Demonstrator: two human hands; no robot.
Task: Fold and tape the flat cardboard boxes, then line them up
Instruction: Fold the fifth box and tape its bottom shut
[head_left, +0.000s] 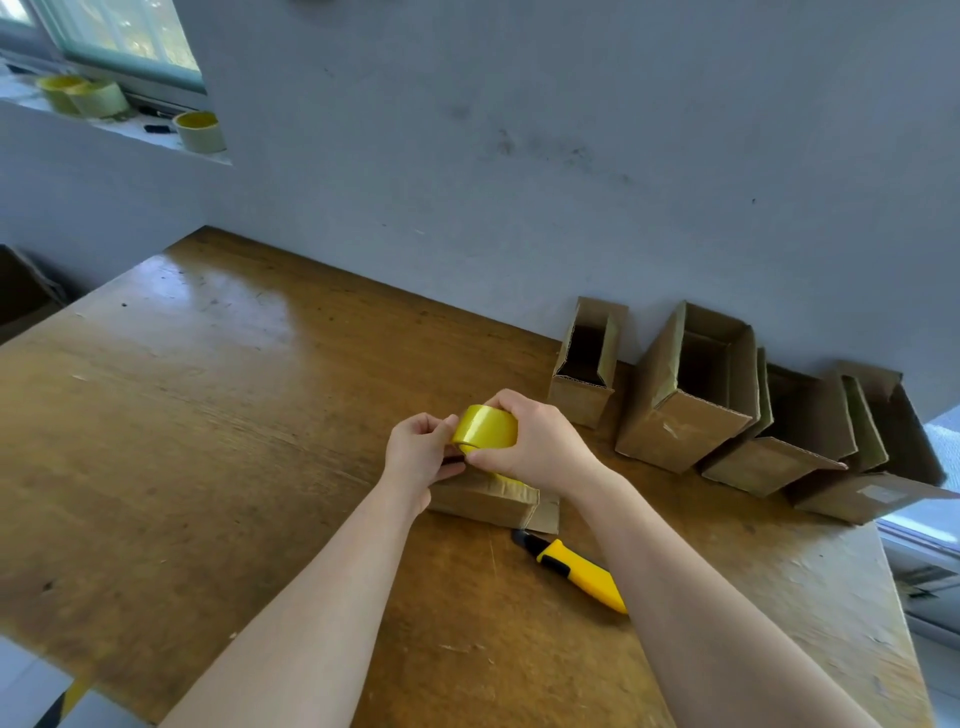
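Your right hand (540, 441) is wrapped over the yellow tape roll (485, 426), fingers curled across its top and thumb underneath. Your left hand (421, 452) pinches at the roll's near edge, apparently picking at the free end, though the end itself is too small to make out. The roll hangs just above the small cardboard box (488, 501), which lies on the wooden table (208, 415) directly under your hands with a loose flap sticking out at its right end. The roll is probably light and stiff with a slick face, so grip it by the rim and core, not by the glossy band. The box is likely light, thin corrugated board that will slide or dent under pressure, so pin it flat by the panel beside the seam as you draw the tape across. The yellow utility knife (576, 571) lies near the box on your side, and the finished boxes (685, 395) stand open-topped in a row along the wall to your right.
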